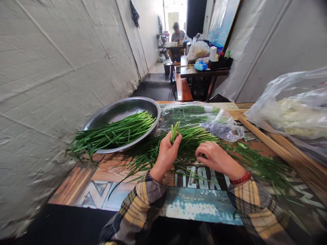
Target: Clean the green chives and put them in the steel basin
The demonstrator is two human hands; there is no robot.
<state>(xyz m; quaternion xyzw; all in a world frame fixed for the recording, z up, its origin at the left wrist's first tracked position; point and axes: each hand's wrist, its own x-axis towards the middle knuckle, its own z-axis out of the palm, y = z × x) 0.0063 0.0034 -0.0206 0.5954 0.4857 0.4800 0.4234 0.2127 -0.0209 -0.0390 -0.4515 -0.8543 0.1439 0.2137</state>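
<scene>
My left hand (166, 152) is closed round a small bunch of garlic chives (174, 132), whose pale cut ends stick up above the thumb. To its right, my right hand (213, 156) hovers low over the table with curled fingers; whether something thin is pinched in them is hidden. Behind and between the hands lies a loose pile of garlic chives (198, 133), stems pointing right. A wide metal basin (108, 117) at the left holds more chives (125, 131), their leaves hanging over its near rim.
A clear plastic bag (184, 110) with greens lies behind the pile. Scattered leaves (263, 163), wooden sticks (270, 139) and a bag of pale shreds (301, 112) are at right. A wall (38, 102) borders the left. Farther back, a person (177, 35) sits beyond another table (204, 72).
</scene>
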